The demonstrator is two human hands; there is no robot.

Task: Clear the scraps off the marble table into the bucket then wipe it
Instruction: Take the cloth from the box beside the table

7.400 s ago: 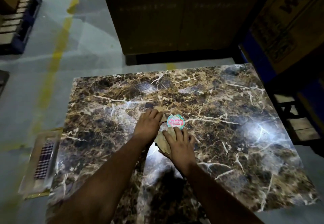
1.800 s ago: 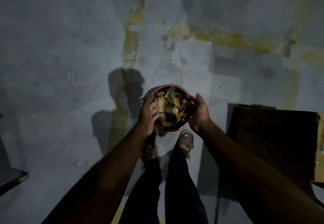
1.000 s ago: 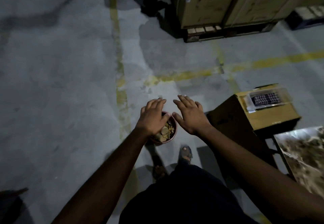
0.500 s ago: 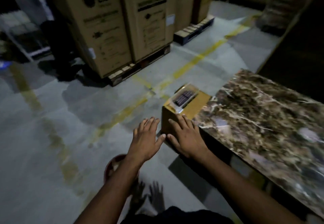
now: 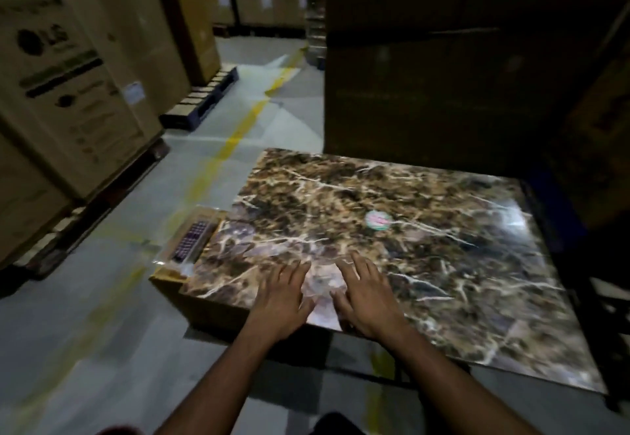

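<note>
Head cam: marble table (image 5: 443, 264) is dark brown, white-veined, glossy, with a round pink-green sticker (image 5: 377, 220) mid-top; left hand (image 5: 281, 296) and right hand (image 5: 366, 295) sit flat-fingered, empty, at its near edge; yellow box (image 5: 185, 257) hugs its left side; LG cartons (image 5: 68, 93) behind.

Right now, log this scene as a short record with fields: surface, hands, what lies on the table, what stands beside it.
surface: marble table, brown with white veins, glare at its right side
left hand: open, fingers spread, over the near edge of the table, holds nothing
right hand: open, fingers spread, beside the left, holds nothing
on table: round pink and green sticker near the middle; no scraps visible
beside table: cardboard box at its left edge, with a clear packet on top
bucket: not clearly in view
</note>
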